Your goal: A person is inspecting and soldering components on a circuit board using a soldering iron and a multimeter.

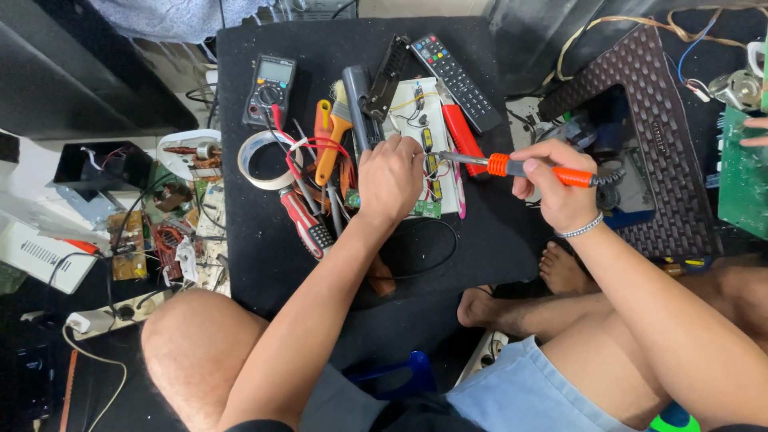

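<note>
My right hand (558, 182) grips an orange-handled soldering iron (512, 167), its metal tip pointing left toward my left hand. My left hand (390, 178) is closed, knuckles up, pressing on a white strip board (422, 120) with small components and wires, next to a small green circuit board (428, 210). What the left fingers pinch is hidden under the hand. Both rest over a black table (264, 248) between my bare knees.
A multimeter (270, 90), tape roll (258, 160), orange brush (334, 132), red screwdrivers (307, 222), and black remote (454, 70) lie on the table. A dark woven stool (656, 136) stands right; another person's fingers (755, 132) touch a green board (744, 184). Cluttered parts sit left.
</note>
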